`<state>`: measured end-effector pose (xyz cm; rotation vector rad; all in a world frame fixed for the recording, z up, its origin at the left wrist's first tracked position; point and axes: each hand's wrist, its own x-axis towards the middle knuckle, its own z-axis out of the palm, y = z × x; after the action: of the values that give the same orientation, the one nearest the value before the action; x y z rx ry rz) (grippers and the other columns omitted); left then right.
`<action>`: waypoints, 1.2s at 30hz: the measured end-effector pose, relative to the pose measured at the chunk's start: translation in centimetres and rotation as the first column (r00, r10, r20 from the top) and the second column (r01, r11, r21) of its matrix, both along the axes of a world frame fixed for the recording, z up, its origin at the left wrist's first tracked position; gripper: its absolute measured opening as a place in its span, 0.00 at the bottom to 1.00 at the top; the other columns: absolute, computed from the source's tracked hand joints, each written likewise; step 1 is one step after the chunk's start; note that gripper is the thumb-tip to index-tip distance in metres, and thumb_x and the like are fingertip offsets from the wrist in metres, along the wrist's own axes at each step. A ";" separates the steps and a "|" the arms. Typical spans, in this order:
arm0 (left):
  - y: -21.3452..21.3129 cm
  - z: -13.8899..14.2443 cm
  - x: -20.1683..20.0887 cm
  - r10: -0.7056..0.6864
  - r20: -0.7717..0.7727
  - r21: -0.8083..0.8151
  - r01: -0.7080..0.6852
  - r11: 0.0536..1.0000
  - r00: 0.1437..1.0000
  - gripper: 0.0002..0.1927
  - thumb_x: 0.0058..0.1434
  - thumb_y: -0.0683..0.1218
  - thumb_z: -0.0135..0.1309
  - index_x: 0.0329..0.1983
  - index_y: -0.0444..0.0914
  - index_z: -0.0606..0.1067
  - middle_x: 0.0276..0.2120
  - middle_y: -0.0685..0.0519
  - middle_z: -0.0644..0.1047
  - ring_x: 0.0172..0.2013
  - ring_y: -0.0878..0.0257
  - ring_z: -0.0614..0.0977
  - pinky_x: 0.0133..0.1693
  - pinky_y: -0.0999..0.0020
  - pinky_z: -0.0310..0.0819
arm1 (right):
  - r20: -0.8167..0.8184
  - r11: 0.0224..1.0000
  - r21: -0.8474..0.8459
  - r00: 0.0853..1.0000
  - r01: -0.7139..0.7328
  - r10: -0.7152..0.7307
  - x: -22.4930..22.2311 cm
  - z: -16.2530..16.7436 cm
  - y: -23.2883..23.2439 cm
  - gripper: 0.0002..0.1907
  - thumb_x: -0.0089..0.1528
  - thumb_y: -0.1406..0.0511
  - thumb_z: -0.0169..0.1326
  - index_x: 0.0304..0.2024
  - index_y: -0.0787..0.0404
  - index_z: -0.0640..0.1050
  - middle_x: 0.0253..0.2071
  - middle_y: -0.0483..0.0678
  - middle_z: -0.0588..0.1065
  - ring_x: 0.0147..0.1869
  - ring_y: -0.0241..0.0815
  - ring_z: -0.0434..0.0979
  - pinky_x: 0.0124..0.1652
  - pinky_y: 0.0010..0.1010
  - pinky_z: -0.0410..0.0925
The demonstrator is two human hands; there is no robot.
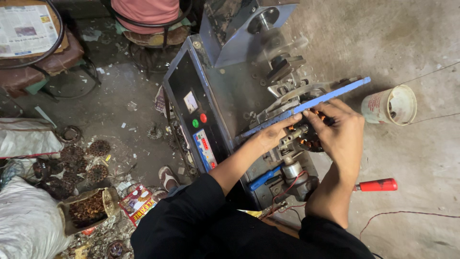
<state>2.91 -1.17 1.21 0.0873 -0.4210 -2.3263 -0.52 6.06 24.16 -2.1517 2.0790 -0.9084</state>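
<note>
A grey coil-winding machine [225,91] stands on the floor with a black control panel holding a red and a green button. A dark round stator with copper windings [309,136] sits mounted at its front. My left hand [274,133] rests against the stator's left side, fingers closed around the metal fixture there. My right hand [341,130] curls over the stator's right side, fingertips on the copper coils. A long blue strip [306,106] runs diagonally just above both hands.
A white plastic cup [390,105] stands to the right, thin wire leading past it. A red-handled tool [378,185] lies by my right forearm. Several wound stators [79,160] and sacks pile at left. A person sits on a stool [153,33] behind the machine.
</note>
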 end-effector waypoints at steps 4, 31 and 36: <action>0.1 0.3 0.4 -0.021 0.002 0.021 0.021 1.000 1.000 0.24 0.62 0.45 0.64 0.60 0.37 0.74 0.52 0.52 0.78 0.56 0.58 0.77 0.60 0.58 0.71 | -0.011 1.000 0.007 1.000 0.015 -0.015 0.0 0.0 -0.1 0.10 0.59 0.70 0.65 0.44 0.66 0.83 0.40 0.53 0.80 0.40 0.48 0.82 0.41 0.33 0.70; 0.0 -0.2 -0.2 -0.013 0.002 0.079 0.013 0.997 1.000 0.24 0.63 0.47 0.62 0.61 0.38 0.74 0.55 0.52 0.78 0.56 0.60 0.78 0.59 0.61 0.74 | 0.001 1.000 0.011 1.000 0.011 -0.011 0.2 0.2 0.0 0.10 0.59 0.70 0.65 0.44 0.66 0.83 0.41 0.53 0.80 0.40 0.48 0.82 0.42 0.33 0.71; 0.3 1.2 1.0 -0.036 -0.064 -0.059 0.032 0.998 0.997 0.24 0.65 0.46 0.63 0.62 0.35 0.73 0.55 0.49 0.77 0.58 0.57 0.77 0.61 0.57 0.72 | -0.011 1.000 0.000 1.000 0.000 0.000 0.2 0.2 -0.1 0.11 0.60 0.70 0.65 0.44 0.66 0.83 0.41 0.53 0.80 0.41 0.48 0.82 0.42 0.33 0.71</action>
<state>3.95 -0.90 2.40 -0.0236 -0.4607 -2.3415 -0.34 5.93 24.39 -2.1613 2.0846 -0.8978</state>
